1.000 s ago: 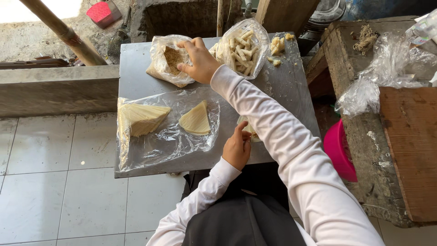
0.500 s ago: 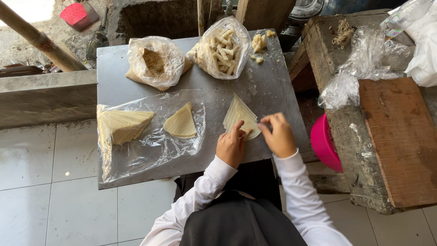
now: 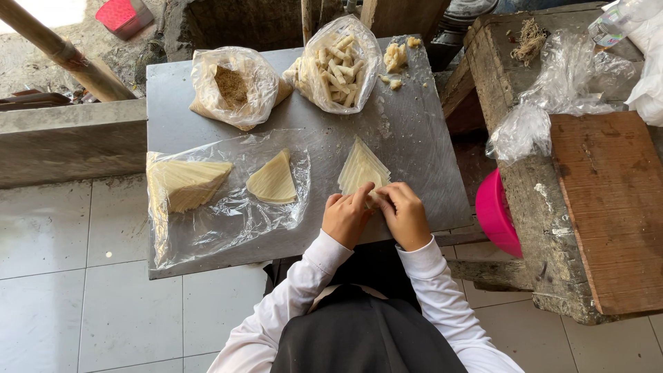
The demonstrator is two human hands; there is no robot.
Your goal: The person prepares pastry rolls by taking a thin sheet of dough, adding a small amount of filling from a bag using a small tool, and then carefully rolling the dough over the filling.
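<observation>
While both hands pinch its near corner, the pale wrapper sheet (image 3: 362,168) lies flat on the grey table (image 3: 414,131): left hand (image 3: 345,217) and right hand (image 3: 404,215) closed on it. Step judged: folding. Filling bags sit beyond the grip.

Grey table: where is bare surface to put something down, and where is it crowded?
Bare table lies between the bag of sticks and the triangular wrapper, and along the right edge. A smaller patch lies below the crumb bag. Crowded: the plastic sheet covers the left half; both hands fill the near edge.
</observation>
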